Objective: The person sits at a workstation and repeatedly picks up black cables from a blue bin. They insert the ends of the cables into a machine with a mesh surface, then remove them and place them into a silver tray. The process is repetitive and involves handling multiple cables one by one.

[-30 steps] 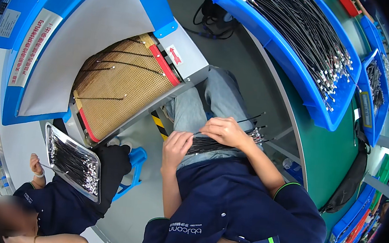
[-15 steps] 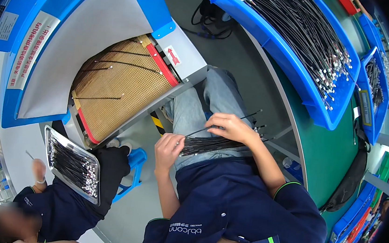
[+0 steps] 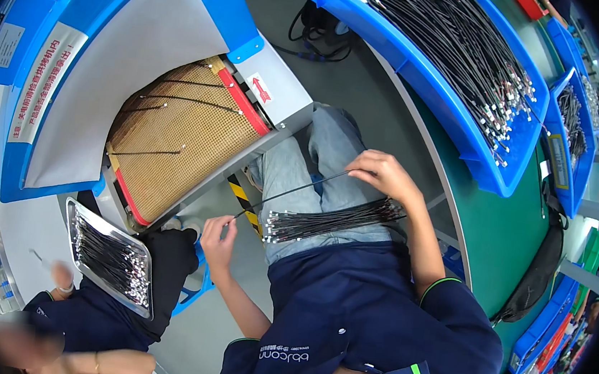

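Note:
One thin black cable [image 3: 291, 194] is stretched slantwise above my thighs. My left hand [image 3: 217, 245] pinches its lower left end between thumb and fingers. Its upper right end is gripped in my right hand [image 3: 385, 176]. Beneath it, a bundle of similar black cables [image 3: 336, 223] with small white connectors at the ends lies across my lap. Neither hand touches that bundle.
Ahead to the left stands a blue and grey machine with a mesh conveyor belt [image 3: 189, 133] carrying several cables. A blue bin [image 3: 425, 84] full of cables sits on the green table [image 3: 496, 242] at right. A co-worker at left has a metal tray [image 3: 148, 302] of cables.
My hands have spread apart, the left going left, the right up and to the right. The held cable has come away from the bundle and is now pulled out straight.

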The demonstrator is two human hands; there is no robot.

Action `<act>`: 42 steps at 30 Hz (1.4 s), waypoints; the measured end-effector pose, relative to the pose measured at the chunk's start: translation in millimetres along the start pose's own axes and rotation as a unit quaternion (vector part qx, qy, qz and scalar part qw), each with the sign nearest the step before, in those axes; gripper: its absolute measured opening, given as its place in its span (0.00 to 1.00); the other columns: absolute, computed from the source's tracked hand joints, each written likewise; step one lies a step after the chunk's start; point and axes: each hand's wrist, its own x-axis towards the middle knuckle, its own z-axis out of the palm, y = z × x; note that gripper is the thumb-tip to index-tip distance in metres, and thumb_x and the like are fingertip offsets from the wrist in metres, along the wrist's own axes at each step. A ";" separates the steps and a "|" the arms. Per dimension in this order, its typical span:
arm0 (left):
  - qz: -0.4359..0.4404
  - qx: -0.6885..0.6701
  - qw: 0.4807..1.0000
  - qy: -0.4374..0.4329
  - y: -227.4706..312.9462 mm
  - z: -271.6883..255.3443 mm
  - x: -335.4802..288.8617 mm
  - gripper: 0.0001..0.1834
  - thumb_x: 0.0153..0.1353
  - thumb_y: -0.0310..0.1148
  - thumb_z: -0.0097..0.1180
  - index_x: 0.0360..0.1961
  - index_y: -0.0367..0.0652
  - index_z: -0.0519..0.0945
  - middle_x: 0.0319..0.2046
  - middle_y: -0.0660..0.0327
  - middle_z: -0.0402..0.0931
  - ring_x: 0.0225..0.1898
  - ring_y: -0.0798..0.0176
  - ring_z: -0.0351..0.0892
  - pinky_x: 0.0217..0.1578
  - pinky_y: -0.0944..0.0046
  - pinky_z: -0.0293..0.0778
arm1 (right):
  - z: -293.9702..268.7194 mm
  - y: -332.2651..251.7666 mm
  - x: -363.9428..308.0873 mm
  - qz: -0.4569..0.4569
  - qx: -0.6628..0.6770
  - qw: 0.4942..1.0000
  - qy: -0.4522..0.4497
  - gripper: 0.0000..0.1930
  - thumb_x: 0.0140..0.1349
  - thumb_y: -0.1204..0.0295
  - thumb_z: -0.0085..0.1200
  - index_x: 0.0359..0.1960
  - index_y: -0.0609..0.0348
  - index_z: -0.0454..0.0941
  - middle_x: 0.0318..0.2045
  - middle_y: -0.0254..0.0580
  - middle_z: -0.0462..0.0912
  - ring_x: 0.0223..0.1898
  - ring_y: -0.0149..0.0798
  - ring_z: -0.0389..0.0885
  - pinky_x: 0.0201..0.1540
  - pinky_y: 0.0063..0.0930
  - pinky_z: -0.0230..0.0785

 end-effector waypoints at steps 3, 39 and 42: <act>-0.006 -0.002 1.000 0.002 -1.6 -2.2 0.0 0.06 0.48 0.19 0.61 0.29 0.37 0.79 0.27 0.57 0.78 0.29 0.58 0.76 0.30 0.63 0.71 | -0.9 -6.6 0.4 0.022 0.045 0.999 0.001 0.07 0.55 0.73 0.61 0.34 0.61 0.81 0.31 0.41 0.82 0.35 0.42 0.81 0.37 0.31 0.73; 0.033 0.019 0.999 0.037 -13.7 -27.9 4.9 0.07 0.47 0.17 0.61 0.30 0.36 0.79 0.26 0.58 0.77 0.27 0.63 0.76 0.31 0.68 0.72 | -4.5 -20.0 2.1 -0.111 0.075 0.991 -0.011 0.05 0.51 0.75 0.63 0.28 0.59 0.81 0.21 0.37 0.78 0.25 0.37 0.76 0.28 0.30 0.69; 0.036 0.021 0.999 0.030 -13.7 -30.6 14.3 0.07 0.48 0.17 0.61 0.29 0.35 0.79 0.26 0.58 0.77 0.28 0.63 0.76 0.32 0.67 0.72 | -3.4 -23.7 4.2 -0.098 0.060 0.993 -0.011 0.04 0.50 0.76 0.63 0.27 0.59 0.79 0.21 0.36 0.77 0.25 0.38 0.76 0.29 0.30 0.69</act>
